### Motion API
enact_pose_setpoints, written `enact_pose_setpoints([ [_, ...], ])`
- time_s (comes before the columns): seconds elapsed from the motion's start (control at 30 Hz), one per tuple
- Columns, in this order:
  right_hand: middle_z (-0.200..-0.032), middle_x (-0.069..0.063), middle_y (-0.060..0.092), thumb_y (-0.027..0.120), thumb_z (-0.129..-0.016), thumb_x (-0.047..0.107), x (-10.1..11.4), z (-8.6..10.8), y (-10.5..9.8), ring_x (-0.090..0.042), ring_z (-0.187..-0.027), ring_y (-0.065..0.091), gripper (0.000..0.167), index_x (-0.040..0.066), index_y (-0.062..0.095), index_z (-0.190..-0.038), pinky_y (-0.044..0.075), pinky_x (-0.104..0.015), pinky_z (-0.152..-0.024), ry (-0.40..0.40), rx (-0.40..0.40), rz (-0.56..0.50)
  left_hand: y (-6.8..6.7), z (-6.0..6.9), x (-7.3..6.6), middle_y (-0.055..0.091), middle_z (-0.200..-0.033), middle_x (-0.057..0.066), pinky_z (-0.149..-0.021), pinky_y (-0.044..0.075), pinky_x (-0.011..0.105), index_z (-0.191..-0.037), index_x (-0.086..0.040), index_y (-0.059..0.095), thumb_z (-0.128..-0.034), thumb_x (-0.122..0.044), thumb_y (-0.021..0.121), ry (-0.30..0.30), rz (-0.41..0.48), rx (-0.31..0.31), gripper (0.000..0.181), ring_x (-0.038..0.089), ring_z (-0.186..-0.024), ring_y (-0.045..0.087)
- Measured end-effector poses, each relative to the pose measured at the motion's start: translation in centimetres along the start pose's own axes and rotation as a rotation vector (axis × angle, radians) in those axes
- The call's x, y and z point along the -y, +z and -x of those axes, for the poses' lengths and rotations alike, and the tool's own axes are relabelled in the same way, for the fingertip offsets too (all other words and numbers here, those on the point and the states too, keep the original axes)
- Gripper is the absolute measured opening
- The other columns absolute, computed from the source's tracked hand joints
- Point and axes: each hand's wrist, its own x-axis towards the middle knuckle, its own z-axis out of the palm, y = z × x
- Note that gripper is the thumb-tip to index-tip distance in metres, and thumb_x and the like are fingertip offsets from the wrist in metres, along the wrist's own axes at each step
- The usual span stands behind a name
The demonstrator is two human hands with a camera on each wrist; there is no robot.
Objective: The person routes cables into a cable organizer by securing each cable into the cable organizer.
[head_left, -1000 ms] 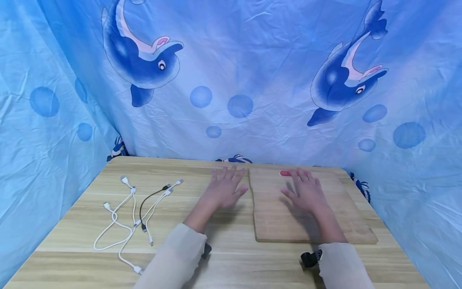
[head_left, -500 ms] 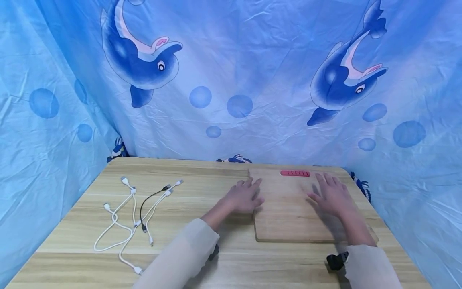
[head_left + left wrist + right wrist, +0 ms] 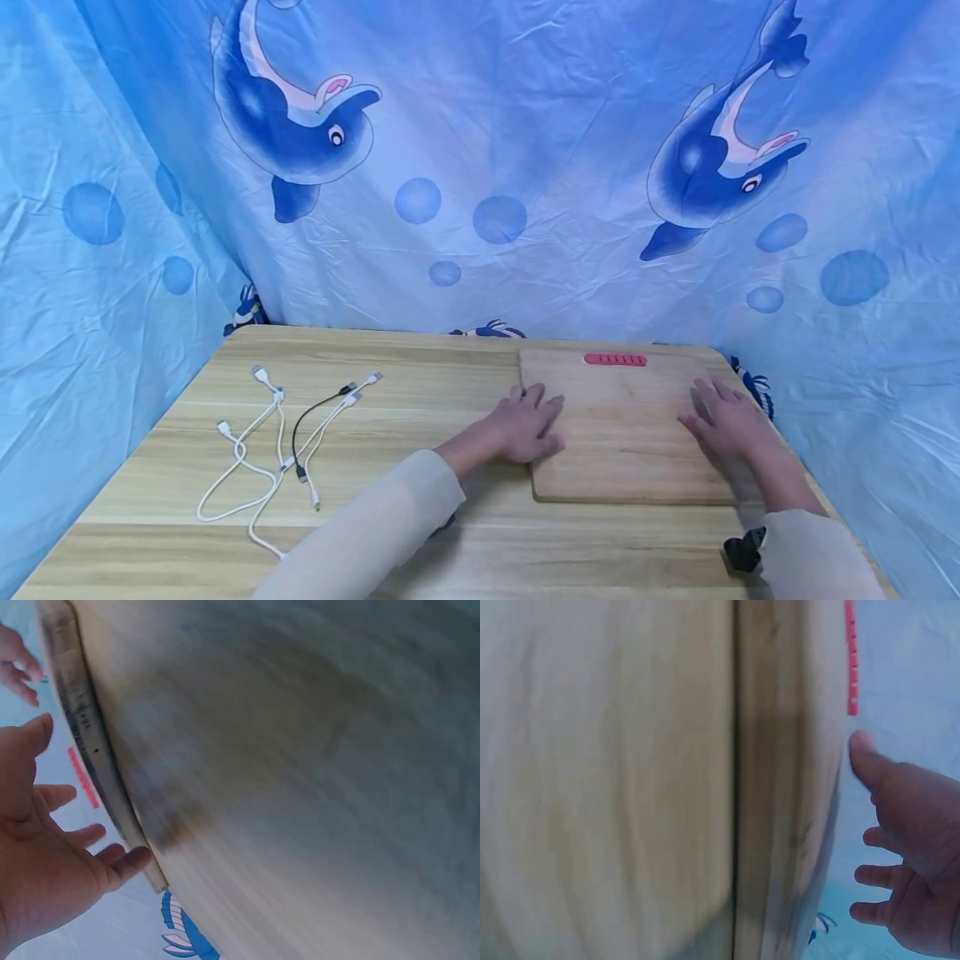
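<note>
unclenched on both sides of the wooden board (image 3: pixel 622 442)

the board lies flat on the table (image 3: pixel 420 375). my left hand (image 3: pixel 527 427) is at the board's left edge, fingers spread and grasping nothing. my right hand (image 3: pixel 733 419) is at its right edge, fingers also spread, nothing held. i can't tell whether either hand touches the wood. a red strip (image 3: pixel 615 360) sits near the board's far edge. well to the board's left lie white cables (image 3: pixel 240 452) and a black cable (image 3: pixel 294 437). behind the board hangs a blue curtain (image 3: pixel 465 108).
</note>
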Motion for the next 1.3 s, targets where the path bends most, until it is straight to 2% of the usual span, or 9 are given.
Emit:
enact_pose_setpoints([
  [0.17, -0.152, -0.046, 0.022, 0.041, -0.105, 0.060, -1.1, 0.1, 0.5, -0.072, -0.132, 0.022, 0.086, -0.010, 0.030, -0.154, 0.022, -0.082, -0.103, 0.025, 0.069, -0.003, 0.2, -0.1, -0.2, 0.023, -0.166, 0.011, -0.118, 0.032, 0.052, -0.164, -0.024, 0.025, -0.1026, -0.062, 0.046, 0.047, -0.046, 0.028, 0.074, 0.034, -0.147, 0.027],
  [0.33, -0.151, -0.049, 0.016, 0.034, -0.106, 0.062, -1.6, 0.0, 0.7, -0.077, -0.131, 0.015, 0.089, -0.013, 0.025, -0.154, 0.022, -0.085, -0.099, 0.039, 0.137, -0.048, -0.1, 0.1, -0.5, 0.024, -0.166, 0.009, -0.118, 0.031, 0.050, -0.163, -0.026, 0.027, -0.1005, -0.065, 0.047, 0.080, -0.058, 0.056, 0.076, 0.031, -0.145, 0.027],
  [0.47, -0.150, -0.051, 0.013, 0.035, -0.104, 0.065, -1.6, -0.1, 0.8, -0.078, -0.131, 0.011, 0.095, -0.014, 0.022, -0.154, 0.021, -0.085, -0.100, 0.060, 0.163, -0.077, -0.1, 0.0, -0.6, 0.024, -0.165, 0.009, -0.119, 0.030, 0.049, -0.163, -0.026, 0.027, -0.0982, -0.067, 0.050, 0.113, -0.069, 0.067, 0.080, 0.032, -0.146, 0.026],
  [0.6, -0.150, -0.051, 0.014, 0.037, -0.103, 0.067, -1.5, -0.2, 0.8, -0.078, -0.130, 0.014, 0.097, -0.015, 0.023, -0.154, 0.021, -0.085, -0.099, 0.060, 0.164, -0.069, 0.0, -0.1, -0.7, 0.024, -0.165, 0.009, -0.119, 0.030, 0.048, -0.163, -0.027, 0.028, -0.0960, -0.070, 0.051, 0.131, -0.094, 0.075, 0.083, 0.032, -0.146, 0.026],
  [0.9, -0.150, -0.051, 0.014, 0.040, -0.102, 0.067, -1.2, -0.3, 0.7, -0.078, -0.126, 0.018, 0.097, -0.014, 0.023, -0.154, 0.018, -0.086, -0.097, 0.069, 0.170, -0.074, 0.1, -0.3, -0.6, 0.026, -0.165, 0.007, -0.117, 0.032, 0.046, -0.161, -0.030, 0.033, -0.0922, -0.074, 0.054, 0.127, -0.113, 0.070, 0.084, 0.029, -0.143, 0.029],
  [1.1, -0.148, -0.052, 0.011, 0.042, -0.101, 0.067, -1.0, -0.4, 0.1, -0.079, -0.126, 0.012, 0.100, -0.015, 0.021, -0.153, 0.016, -0.087, -0.098, 0.093, 0.217, -0.116, 0.1, -0.3, -0.7, 0.026, -0.165, 0.007, -0.117, 0.032, 0.046, -0.161, -0.030, 0.033, -0.0920, -0.075, 0.053, 0.125, -0.124, 0.072, 0.084, 0.029, -0.143, 0.030],
  [1.3, -0.148, -0.051, 0.013, 0.046, -0.099, 0.068, -0.7, -0.4, 0.0, -0.077, -0.124, 0.017, 0.101, -0.014, 0.022, -0.153, 0.021, -0.085, -0.098, 0.091, 0.217, -0.108, -0.2, 0.0, -0.6, 0.028, -0.163, 0.008, -0.116, 0.033, 0.045, -0.160, -0.030, 0.034, -0.0913, -0.076, 0.053, 0.123, -0.147, 0.080, 0.085, 0.031, -0.140, 0.031],
])
